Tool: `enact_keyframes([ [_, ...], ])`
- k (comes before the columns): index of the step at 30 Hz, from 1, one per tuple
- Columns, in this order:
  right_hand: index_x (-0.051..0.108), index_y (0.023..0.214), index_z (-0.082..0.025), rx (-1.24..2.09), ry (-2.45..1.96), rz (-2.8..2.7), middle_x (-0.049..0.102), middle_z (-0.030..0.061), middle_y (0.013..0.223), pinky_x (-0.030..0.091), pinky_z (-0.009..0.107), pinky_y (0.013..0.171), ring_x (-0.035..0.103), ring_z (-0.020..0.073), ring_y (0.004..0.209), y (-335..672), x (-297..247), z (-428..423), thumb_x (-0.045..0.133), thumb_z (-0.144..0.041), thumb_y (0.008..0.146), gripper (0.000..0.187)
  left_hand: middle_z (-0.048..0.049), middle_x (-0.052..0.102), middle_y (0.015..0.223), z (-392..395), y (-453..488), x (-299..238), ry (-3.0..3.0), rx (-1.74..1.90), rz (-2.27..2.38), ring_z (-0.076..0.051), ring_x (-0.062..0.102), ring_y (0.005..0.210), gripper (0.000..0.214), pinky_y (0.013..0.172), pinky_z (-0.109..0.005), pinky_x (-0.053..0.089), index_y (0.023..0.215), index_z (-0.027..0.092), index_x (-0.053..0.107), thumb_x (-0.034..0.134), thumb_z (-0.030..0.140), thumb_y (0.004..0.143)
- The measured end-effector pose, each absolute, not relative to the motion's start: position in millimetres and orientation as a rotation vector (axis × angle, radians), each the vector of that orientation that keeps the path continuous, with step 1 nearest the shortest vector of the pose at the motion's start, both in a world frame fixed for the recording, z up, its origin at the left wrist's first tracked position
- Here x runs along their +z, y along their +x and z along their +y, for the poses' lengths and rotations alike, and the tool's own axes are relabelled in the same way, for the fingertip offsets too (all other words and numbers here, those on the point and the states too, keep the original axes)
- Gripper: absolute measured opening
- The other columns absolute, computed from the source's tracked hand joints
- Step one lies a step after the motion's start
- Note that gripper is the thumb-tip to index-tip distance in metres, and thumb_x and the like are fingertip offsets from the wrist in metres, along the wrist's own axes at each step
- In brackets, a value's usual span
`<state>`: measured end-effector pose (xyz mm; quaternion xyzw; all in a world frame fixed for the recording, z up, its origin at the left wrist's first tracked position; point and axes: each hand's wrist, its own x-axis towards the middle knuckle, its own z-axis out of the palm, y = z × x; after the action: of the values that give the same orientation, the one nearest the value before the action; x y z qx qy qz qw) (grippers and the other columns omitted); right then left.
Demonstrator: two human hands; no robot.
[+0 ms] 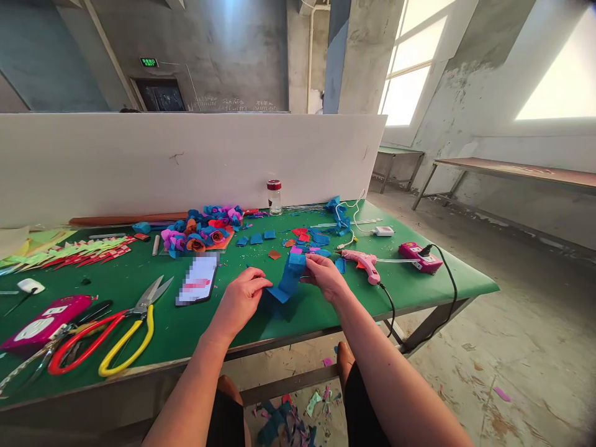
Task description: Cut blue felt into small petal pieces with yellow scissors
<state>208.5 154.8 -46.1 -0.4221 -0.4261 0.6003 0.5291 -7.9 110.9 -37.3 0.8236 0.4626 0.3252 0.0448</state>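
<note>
A strip of blue crepe paper stretches between my two hands above the green table's front part. My left hand pinches its lower left end between thumb and fingers. At its upper right end, my right hand grips the strip near a folded or layered part. Beyond the hands lie small blue paper squares and red scraps. A pink glue gun with a clear glue stick rests to the right of my right hand. Left of my left hand is a phone with a blurred screen.
Large scissors with red and yellow handles lie open at the left, beside a magenta power strip. Paper flowers and a red-lidded jar stand farther back. Another magenta power strip trails a black cord off the right edge.
</note>
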Motion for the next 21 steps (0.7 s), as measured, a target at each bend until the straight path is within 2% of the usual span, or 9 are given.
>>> enact_keyframes([
  [6, 0.061, 0.075, -0.02, 1.422, -0.966, -0.88, 0.062, -0.004, 0.062, 0.054, 0.022, 0.054, 0.058, 0.0081, 0.051, 218.8, -40.5, 154.3, 0.071, -0.027, 0.067, 0.015, -0.005, 0.07, 0.11, 113.7, -14.7, -42.0, 2.415, 1.216, 1.421, -0.018, 0.067, 0.097, 0.027, 0.084, -0.03, 0.054, 0.089, 0.024, 0.075, 0.048, 0.019, 0.088],
  [15, 0.056, 0.074, -0.02, 1.439, -0.882, -0.791, 0.058, -0.0051, 0.056, 0.055, 0.019, 0.052, 0.059, 0.008, 0.048, 229.1, -40.3, 157.2, 0.078, -0.029, 0.07, 0.024, -0.0049, 0.071, 0.113, 110.6, -22.7, -36.1, 2.343, 1.28, 1.485, -0.019, 0.066, 0.102, 0.024, 0.089, -0.032, 0.054, 0.085, 0.025, 0.074, 0.05, 0.023, 0.087],
  [21, 0.056, 0.074, -0.019, 1.401, -0.832, -0.681, 0.057, -0.0055, 0.055, 0.056, 0.02, 0.049, 0.059, 0.009, 0.048, 238.0, -40.6, 160.2, 0.08, -0.023, 0.07, 0.024, -0.0034, 0.071, 0.112, 111.5, -34.8, -36.2, 2.379, 1.349, 1.475, -0.018, 0.067, 0.101, 0.022, 0.089, -0.031, 0.053, 0.086, 0.025, 0.072, 0.05, 0.021, 0.086],
])
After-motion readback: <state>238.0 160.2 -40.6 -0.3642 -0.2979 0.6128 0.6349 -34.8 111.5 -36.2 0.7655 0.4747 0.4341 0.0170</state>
